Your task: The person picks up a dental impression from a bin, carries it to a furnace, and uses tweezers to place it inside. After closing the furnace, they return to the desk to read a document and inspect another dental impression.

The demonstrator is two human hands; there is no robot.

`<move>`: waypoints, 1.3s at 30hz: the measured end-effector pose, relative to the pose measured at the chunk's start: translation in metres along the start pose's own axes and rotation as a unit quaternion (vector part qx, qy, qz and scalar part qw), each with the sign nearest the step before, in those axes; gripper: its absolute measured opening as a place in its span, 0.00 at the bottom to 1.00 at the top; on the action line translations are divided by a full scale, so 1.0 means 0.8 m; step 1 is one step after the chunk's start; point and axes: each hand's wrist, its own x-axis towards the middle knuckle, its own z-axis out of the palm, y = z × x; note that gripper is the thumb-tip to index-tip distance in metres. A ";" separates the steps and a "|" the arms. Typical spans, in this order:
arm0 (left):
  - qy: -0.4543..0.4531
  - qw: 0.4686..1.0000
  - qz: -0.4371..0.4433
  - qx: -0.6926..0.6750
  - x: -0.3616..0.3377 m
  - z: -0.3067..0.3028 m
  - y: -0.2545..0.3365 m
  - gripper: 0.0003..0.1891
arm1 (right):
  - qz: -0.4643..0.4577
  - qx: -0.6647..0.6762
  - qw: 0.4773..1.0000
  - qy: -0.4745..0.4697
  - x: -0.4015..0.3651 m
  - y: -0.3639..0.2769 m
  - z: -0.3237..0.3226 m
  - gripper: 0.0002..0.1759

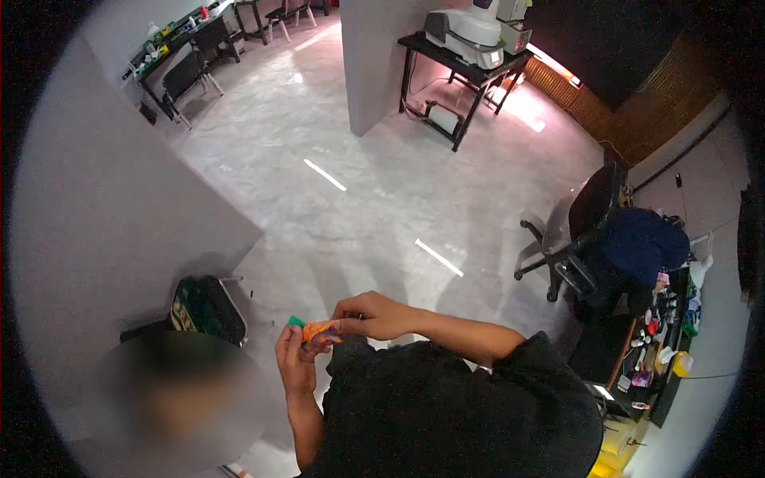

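A small crumpled orange-and-purple piece (317, 331), like a wrapper, is held up in front of my black shirt. My left hand (296, 362) pinches its left end between thumb and fingers. A flat green corner (296, 321) sticks out above the left fingertips. From the other side my right hand (373, 315) reaches in, its fingers bent and closed on the piece's right end. The fingers partly hide the piece, and I cannot tell its exact kind.
A person with a blurred head (187, 398) is close on my left, near a dark chair (209, 311). A wheeled office chair (586, 215) and a cluttered desk (637, 350) are on the right. Farther off, a black table (478, 73) carries a white machine (458, 38).
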 end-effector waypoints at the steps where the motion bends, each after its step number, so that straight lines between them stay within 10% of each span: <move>1: 0.002 1.000 0.004 -0.003 0.029 -0.005 0.008 0.12 | -0.014 -0.010 1.000 0.004 0.026 0.003 -0.013 0.19; 13: -0.268 0.883 -0.030 0.385 0.435 0.006 0.176 0.15 | 0.067 0.161 0.963 0.203 0.323 0.014 -0.159 0.23; 17: -0.380 0.856 -0.132 0.325 0.568 0.028 0.188 0.16 | 0.054 0.205 0.940 0.266 0.392 0.036 -0.239 0.17; 21: -0.366 0.804 -0.080 0.461 0.691 0.060 0.205 0.19 | 0.057 0.191 0.935 0.292 0.474 0.074 -0.324 0.12; 32: -0.069 0.953 0.036 0.293 0.964 0.055 0.314 0.12 | 0.165 0.402 0.896 0.091 0.796 0.060 -0.602 0.19; 39: -0.017 0.979 0.155 0.134 1.127 -0.065 0.391 0.11 | 0.353 0.555 0.753 -0.002 1.104 0.184 -0.716 0.24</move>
